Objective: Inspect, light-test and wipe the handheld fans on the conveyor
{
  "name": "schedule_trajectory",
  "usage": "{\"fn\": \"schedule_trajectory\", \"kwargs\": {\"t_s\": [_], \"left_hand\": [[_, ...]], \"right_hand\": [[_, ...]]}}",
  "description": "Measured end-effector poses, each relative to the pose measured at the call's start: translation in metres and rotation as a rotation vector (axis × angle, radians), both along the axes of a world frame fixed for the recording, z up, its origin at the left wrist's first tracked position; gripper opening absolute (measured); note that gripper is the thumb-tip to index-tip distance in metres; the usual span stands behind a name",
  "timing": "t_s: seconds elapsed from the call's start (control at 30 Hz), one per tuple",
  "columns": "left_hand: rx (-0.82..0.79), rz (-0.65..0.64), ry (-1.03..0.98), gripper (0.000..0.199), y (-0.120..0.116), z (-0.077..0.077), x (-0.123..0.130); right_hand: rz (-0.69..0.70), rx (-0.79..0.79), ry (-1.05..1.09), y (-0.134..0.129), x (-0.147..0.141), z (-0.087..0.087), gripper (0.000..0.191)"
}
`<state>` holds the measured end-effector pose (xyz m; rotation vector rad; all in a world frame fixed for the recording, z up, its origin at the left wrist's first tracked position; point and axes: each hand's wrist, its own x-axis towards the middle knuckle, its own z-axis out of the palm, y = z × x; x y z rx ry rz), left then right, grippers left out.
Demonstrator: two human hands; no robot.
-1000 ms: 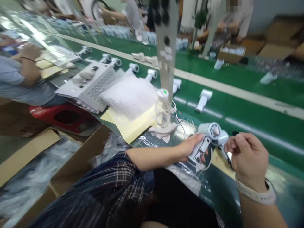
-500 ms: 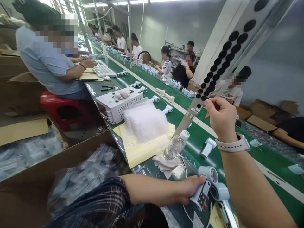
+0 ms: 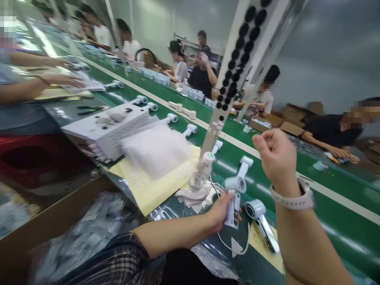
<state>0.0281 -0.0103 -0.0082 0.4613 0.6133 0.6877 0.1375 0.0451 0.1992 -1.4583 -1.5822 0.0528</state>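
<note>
My left hand (image 3: 221, 211) is closed round a light-blue handheld fan (image 3: 233, 211); its round head points up and away, and dark parts show in the open face of the handle. My right hand (image 3: 276, 156), with a pale watch on its wrist, is raised over the green belt, its fingers pinched together. Whatever lies between those fingertips is hidden. Left of it stands a slanted metal post (image 3: 221, 97) bearing rows of black round pads (image 3: 234, 65). Another fan (image 3: 261, 221) lies by my right forearm, partly on yellow paper.
A clear bottle (image 3: 200, 174) and a crumpled cloth (image 3: 192, 198) are beside my left hand. Bubble wrap (image 3: 157, 148) on yellow paper and a white box (image 3: 109, 126) stand farther left. Several fans lie along the green belt (image 3: 335, 194). A carton (image 3: 68, 209) holds bagged items; co-workers sit opposite.
My right hand has come away from the padded post, which now stands farther left in view. The view has turned right. My left hand still grips the fan, now more upright.
</note>
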Motion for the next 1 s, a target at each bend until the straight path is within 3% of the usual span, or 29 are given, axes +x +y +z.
{"fn": "schedule_trajectory", "kwargs": {"t_s": [0.1,0.2,0.27,0.37,0.47,0.6,0.7,0.77,0.87,1.0], "left_hand": [[0.122,0.262,0.032,0.058,0.0,0.002,-0.003],[0.307,0.395,0.115,0.063,-0.002,-0.005,-0.004],[0.423,0.293,0.178,0.064,-0.004,-0.012,-0.004],[0.601,0.098,0.227,0.072,-0.003,-0.019,-0.005],[0.81,-0.022,0.332,0.076,0.002,-0.02,-0.008],[1.15,-0.25,0.64,0.049,0.003,-0.013,-0.015],[1.375,-0.399,0.735,0.046,-0.003,-0.004,-0.018],[1.455,-0.465,0.755,0.05,-0.006,0.001,-0.019],[1.471,-0.465,0.825,0.056,-0.006,-0.002,-0.02],[1.512,-0.368,0.822,0.069,-0.001,-0.028,-0.021]], "right_hand": [[0.042,-0.44,0.014,-0.056,0.02,-0.07,0.035],[0.077,-0.608,0.02,-0.096,0.014,-0.124,0.045],[0.088,-0.67,0.024,-0.109,0.008,-0.143,0.054],[0.03,-0.731,0.003,-0.109,0.022,-0.148,0.042],[-0.145,-0.742,-0.034,-0.086,0.075,-0.138,0.03],[-0.51,-0.779,-0.097,-0.027,0.176,-0.126,0.04],[-0.644,-0.854,-0.149,0.02,0.233,-0.13,0.041],[-0.682,-0.887,-0.19,0.047,0.256,-0.136,0.041],[-0.721,-0.894,-0.246,0.084,0.276,-0.147,0.042],[-0.744,-0.843,-0.291,0.131,0.285,-0.166,0.041]]}}
